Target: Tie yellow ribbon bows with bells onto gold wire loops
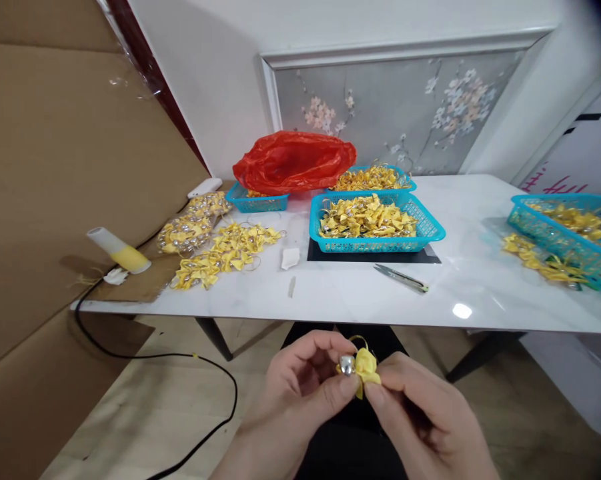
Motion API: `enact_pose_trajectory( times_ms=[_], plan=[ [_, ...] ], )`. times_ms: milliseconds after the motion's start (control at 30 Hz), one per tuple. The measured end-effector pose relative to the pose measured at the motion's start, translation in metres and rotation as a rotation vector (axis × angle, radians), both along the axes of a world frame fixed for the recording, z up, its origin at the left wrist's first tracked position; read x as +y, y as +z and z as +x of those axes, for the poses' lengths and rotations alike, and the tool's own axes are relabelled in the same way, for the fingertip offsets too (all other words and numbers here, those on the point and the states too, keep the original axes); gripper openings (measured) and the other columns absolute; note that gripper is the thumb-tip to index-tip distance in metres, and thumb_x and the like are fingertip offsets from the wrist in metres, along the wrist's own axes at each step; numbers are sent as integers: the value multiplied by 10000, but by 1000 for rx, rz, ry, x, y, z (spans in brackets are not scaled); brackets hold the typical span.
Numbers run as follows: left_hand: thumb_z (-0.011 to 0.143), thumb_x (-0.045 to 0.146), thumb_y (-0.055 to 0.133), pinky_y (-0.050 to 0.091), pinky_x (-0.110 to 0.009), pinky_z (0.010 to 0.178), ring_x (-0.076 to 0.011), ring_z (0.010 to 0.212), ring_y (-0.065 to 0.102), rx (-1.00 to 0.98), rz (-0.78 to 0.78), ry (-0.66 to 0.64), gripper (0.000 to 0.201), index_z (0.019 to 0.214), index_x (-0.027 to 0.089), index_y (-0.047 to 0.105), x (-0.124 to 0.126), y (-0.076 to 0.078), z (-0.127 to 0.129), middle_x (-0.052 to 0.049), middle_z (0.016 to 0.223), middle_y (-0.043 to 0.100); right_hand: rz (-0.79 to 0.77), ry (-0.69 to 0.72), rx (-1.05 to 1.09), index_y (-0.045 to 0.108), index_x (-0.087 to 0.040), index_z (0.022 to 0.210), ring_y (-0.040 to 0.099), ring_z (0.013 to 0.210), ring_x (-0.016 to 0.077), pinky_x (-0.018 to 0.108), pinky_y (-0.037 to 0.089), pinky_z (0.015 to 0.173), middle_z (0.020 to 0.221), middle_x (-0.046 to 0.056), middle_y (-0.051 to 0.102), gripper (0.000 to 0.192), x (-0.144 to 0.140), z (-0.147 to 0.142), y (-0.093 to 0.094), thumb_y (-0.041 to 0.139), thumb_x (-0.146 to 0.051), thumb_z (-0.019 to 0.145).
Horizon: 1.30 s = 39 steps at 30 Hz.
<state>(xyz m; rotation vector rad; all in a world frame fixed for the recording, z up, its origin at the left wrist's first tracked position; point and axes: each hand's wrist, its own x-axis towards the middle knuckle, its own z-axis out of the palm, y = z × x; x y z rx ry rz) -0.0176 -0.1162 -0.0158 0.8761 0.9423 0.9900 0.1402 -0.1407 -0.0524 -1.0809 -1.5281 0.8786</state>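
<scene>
A room in a home used as a small craft workplace. A white marble-look table [360, 293] stands before a framed floral wall panel [395, 110], bearing 4 blue plastic baskets [375, 223] of yellow ribbon bows [227, 250], a red plastic bag [295, 160] and thread snips [401, 278]. Cardboard sheets [55, 167] lean on the left.

White marble table [360, 293], cardboard sheets [55, 167] left, floral wall panel [400, 113].
</scene>
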Motion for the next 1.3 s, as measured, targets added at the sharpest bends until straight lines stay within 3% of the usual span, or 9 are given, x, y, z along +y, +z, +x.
enact_pose_trajectory(
  times_ms=[167,267,367,533,700,833,1000,1133,1300],
  plan=[
    [767,189,814,475,-139,710,-88,788,609,66,66,16,145,883,256,758,3,1,-1,35,840,716,22,86,-182,635,-210,752,528,555,130,241,400,471,680,8,562,233,7,22,9,534,-252,958],
    [745,168,811,493,-145,660,-94,728,620,159,96,51,151,864,249,764,4,3,2,33,790,717,55,-9,-217,683,-243,889,600,620,148,228,435,477,742,13,630,125,14,39,22,574,-268,945],
    [732,87,767,505,-154,635,-103,695,630,261,195,67,189,834,246,773,4,5,4,32,752,715,81,35,-207,680,-259,994,578,591,128,216,449,485,779,2,632,104,22,42,31,599,-250,929],
    [754,96,758,536,-176,650,-125,695,655,265,352,34,219,880,273,784,2,8,3,23,765,728,13,134,-170,643,-218,787,533,586,124,222,429,517,699,-2,576,195,25,30,33,547,-238,955],
    [801,121,746,560,-209,660,-159,739,689,188,433,-15,183,877,279,796,2,13,0,-20,837,752,-109,121,-81,579,-218,757,488,558,118,216,389,485,664,-21,528,256,18,27,33,514,-329,979],
    [814,85,719,560,-220,660,-185,809,696,287,566,-37,255,843,315,824,4,16,-4,-37,872,759,-139,139,-44,556,-221,739,440,535,114,220,355,466,633,-34,481,279,17,26,38,504,-348,982],
    [817,135,731,552,-189,674,-152,765,696,341,451,-54,209,815,320,827,1,20,-10,-27,911,741,-150,142,-9,582,-220,748,450,543,111,217,358,463,659,-28,493,265,17,24,43,524,-352,970],
    [779,265,783,555,-200,687,-160,766,680,239,345,-34,86,853,282,823,-3,23,-10,-45,940,721,-148,134,10,593,-205,747,469,536,106,211,366,453,662,-20,511,253,18,20,43,527,-315,965],
    [703,152,842,553,-200,705,-148,769,669,136,197,-18,103,724,245,803,3,21,-3,-17,817,714,-143,100,31,606,-197,747,480,537,109,210,394,470,644,-18,520,282,19,16,39,517,-340,973]
  ],
)
